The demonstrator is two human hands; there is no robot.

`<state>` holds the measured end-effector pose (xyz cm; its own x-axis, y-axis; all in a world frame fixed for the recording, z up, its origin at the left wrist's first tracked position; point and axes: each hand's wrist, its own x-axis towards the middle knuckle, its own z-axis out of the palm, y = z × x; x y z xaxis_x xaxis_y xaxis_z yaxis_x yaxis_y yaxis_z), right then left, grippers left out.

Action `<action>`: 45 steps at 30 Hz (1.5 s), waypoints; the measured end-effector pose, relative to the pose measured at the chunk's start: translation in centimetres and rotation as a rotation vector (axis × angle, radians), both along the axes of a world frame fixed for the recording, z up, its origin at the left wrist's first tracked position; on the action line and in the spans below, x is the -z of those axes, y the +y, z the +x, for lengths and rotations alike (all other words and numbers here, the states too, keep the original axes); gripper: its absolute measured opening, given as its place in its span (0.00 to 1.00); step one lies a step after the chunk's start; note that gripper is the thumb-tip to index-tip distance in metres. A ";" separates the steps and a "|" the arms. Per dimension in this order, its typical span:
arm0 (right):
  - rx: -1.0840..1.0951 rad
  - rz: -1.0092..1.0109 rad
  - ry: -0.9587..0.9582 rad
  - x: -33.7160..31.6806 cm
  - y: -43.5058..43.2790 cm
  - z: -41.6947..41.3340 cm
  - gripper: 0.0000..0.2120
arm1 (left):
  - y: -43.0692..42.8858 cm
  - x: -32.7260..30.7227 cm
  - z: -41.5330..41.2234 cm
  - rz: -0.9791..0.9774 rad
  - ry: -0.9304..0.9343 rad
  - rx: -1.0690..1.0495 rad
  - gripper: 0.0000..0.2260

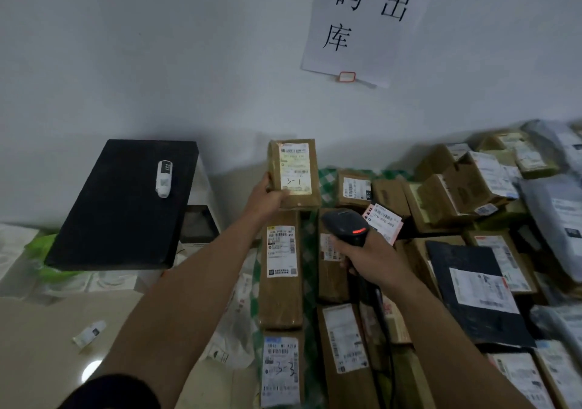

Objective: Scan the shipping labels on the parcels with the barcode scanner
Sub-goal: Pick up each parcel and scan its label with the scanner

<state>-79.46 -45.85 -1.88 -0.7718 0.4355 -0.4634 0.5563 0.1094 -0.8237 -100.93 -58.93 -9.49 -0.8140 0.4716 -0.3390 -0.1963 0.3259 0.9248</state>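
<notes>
The left hand (267,194) grips a parcel (294,174) raised upright, label (295,167) facing the person, likely for reading; the right hand (367,262) grips the scanner (346,226) just below it.

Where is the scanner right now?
The scanner is gripped in the right hand, mid-view, above the flat parcels, just below and right of the parcel marked 3-1 that the left hand holds up.
</notes>
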 end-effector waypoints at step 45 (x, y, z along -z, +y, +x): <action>0.214 -0.070 -0.015 1.1 3.6 8.1 0.11 | 6.2 12.5 18.2 -0.270 -0.233 0.053 0.41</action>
